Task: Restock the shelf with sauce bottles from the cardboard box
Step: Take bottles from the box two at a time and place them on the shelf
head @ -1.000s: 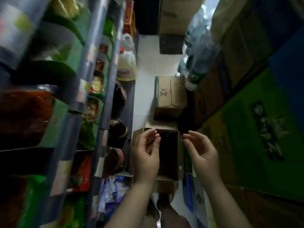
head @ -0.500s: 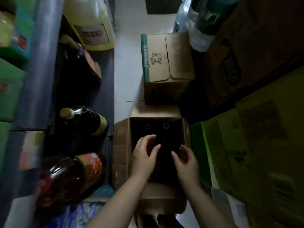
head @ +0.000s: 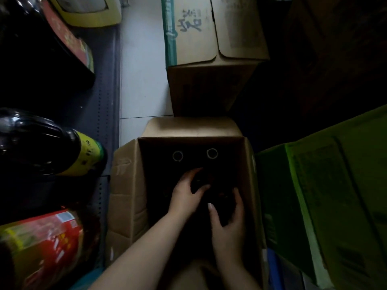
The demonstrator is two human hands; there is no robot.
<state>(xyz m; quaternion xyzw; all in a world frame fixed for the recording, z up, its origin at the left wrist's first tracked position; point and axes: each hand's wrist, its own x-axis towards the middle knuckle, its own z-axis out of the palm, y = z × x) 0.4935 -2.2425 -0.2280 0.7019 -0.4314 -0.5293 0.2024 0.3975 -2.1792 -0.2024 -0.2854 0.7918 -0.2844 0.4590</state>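
The sauce bottles [head: 212,153] stand deep in the open cardboard box [head: 127,195] on the floor, two ring-shaped tops visible at 12 o'clock. The left hand [head: 185,194] and right hand [head: 229,222] each curl around a dark bottle. The shelf [head: 104,105] lies at 9 o'clock.

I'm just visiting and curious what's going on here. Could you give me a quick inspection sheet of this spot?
Surface: pale tiled floor.
Job's things: open cardboard box on the floor; two ring-shaped bottle tops visible deep inside.
Clutter: closed cardboard box behind; green carton beside.
Grippers: left hand and right hand inside the box, curled around dark bottles; grip unclear.
Cables: nothing seen.
Surroundings: shelf with dark sauce bottles.
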